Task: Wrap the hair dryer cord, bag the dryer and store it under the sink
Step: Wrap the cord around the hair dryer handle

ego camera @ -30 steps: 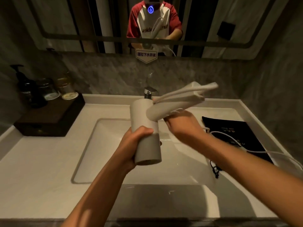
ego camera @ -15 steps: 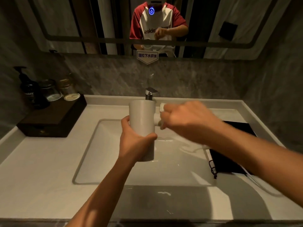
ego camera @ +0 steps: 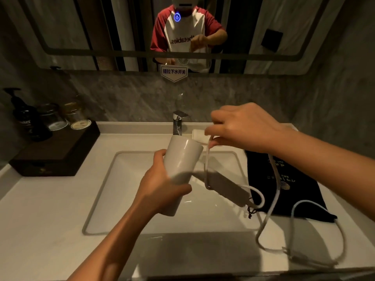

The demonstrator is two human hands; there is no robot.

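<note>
Left hand (ego camera: pixel 162 187) is clamped round the barrel of the hair dryer (ego camera: pixel 180 165), held tilted over the sink (ego camera: pixel 113 191), folded handle sticking out to the right over the basin. Right hand (ego camera: pixel 241 128) is closed in a pinch on the cord (ego camera: pixel 272 205) just above the handle, near the tap (ego camera: pixel 178 122).

Only one view, so that's all I've got.

Cord state: one strand runs down from the pinch to the handle, looks like the first turn only. The rest is slack, looping off the handle end, over the black bag (ego camera: pixel 284 183) and down onto the counter (ego camera: pixel 40 220) near the front edge. Plug end is blurred there, can't make it out.

Risks as I see them:
- Long loose tail on the counter. If the next turn is pulled fast, it probably drags across the bag and shifts it, or whips the plug off the front edge.
- Bag drawstring lies just beside the cord loop. Could snag and get wound in.
- Pinch is light, fingertips only. Tension drops, the turn likely slides off the handle.
- Dryer is over the basin. Slip of the left grip means it lands in the sink; can't tell if it's wet.
</note>
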